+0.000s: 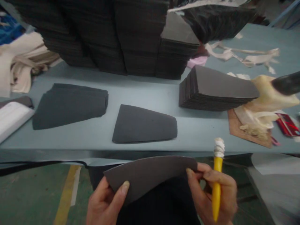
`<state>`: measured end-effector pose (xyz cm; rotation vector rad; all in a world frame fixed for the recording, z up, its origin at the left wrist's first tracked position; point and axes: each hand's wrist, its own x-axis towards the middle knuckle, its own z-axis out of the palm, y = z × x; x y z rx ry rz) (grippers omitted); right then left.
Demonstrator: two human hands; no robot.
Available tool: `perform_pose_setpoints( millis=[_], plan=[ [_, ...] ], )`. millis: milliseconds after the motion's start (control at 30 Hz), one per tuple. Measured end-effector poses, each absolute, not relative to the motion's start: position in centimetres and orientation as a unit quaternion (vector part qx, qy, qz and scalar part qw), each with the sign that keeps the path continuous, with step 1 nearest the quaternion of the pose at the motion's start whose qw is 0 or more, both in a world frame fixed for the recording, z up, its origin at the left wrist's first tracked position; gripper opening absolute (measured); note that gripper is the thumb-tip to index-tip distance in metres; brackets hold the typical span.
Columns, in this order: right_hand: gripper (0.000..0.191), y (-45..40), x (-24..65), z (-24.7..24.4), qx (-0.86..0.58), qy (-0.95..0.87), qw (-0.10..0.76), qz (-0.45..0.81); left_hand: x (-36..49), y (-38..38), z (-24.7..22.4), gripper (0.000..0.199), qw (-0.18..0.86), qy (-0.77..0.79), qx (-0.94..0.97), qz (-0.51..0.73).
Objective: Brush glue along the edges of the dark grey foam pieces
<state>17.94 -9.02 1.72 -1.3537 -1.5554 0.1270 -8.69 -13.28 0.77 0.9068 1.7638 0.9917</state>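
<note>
A dark grey flat cut piece (150, 175), slightly bowed, is held up in front of the table's near edge. My left hand (107, 200) pinches its wider left end, thumb on top. At the narrower right end, my right hand (213, 193) grips it between thumb and fingertip. That same hand also carries a yellow pen-like tool (217, 184), its upper end wrapped in white, pointing downward. On the table beyond lies a similar dark piece or thin pile (145, 125). To its left is a loose, fanned pile of such pieces (70, 106).
Tall stacks of dark pieces (112, 37) stand at the back. A shorter stack (217, 87) sits right of centre. Beige cloth (25, 59) lies at left, cream foam (269, 92) and a red packet (287, 125) at right. The pale table's front edge (58, 153) runs across the view.
</note>
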Motion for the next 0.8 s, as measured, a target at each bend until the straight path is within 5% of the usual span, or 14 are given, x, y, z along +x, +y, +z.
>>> perform_pose_setpoints(
  millis=[233, 467, 800],
  plan=[
    [0.038, -8.8, 17.8, 2.0, -0.664, -0.523, 0.529, 0.081, -7.7, -10.0, 2.6, 0.045, 0.490, 0.674, 0.323, 0.448],
    [0.041, -6.5, 16.7, 2.6, -0.687, -0.479, 0.536, 0.108, -7.9, -5.7, 4.4, 0.032, 0.317, 0.695, 0.412, 0.497],
    [0.030, -0.4, 14.9, 5.2, -0.568, -0.662, 0.484, -0.076, -11.0, -0.1, 6.8, 0.029, 0.118, 0.690, 0.543, 0.464]
  ],
)
